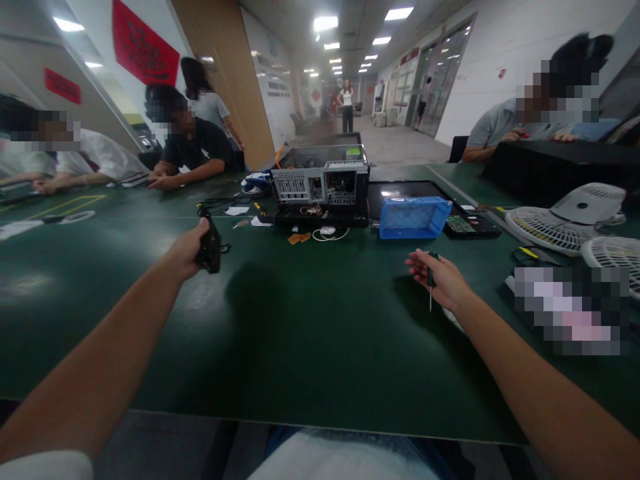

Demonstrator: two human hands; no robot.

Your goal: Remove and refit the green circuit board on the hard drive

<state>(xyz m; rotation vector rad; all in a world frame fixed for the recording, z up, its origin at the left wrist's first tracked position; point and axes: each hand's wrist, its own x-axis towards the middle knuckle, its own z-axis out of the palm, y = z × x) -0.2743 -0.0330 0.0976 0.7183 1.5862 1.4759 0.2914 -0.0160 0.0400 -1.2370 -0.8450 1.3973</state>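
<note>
My left hand [188,250] is closed round a flat black object [210,248], held on edge above the green table [300,347]; its exact kind does not show. On the right, my right hand [445,280] grips a screwdriver [431,280] by its dark handle, with the metal shaft pointing down. Both hands are well apart. Beyond the right hand stands a blue plastic bin [415,219], tipped so that its open side faces me. An opened computer case [320,183] sits further back in the middle, its metal slots showing.
White fan parts [555,227] lie at the right, near a dark flat panel [410,190] and a green circuit board [461,227]. A white cable [331,237] and brown scraps [299,238] lie before the case. Other people sit along both sides.
</note>
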